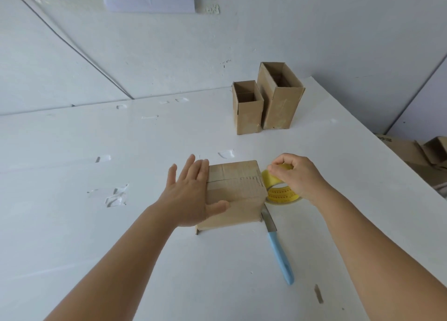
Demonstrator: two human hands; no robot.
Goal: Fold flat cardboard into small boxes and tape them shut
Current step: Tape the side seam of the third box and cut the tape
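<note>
Box [233,195]: brown, flaps shut, tape on seam | left hand [191,195] flat, fingers spread | right hand [296,175] fingers pinching tape roll [278,187]

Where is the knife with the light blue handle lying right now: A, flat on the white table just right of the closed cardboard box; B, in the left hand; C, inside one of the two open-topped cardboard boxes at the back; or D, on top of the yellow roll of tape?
A: the knife with the light blue handle lies flat on the white table, just right of the closed cardboard box, held by neither hand.
</note>
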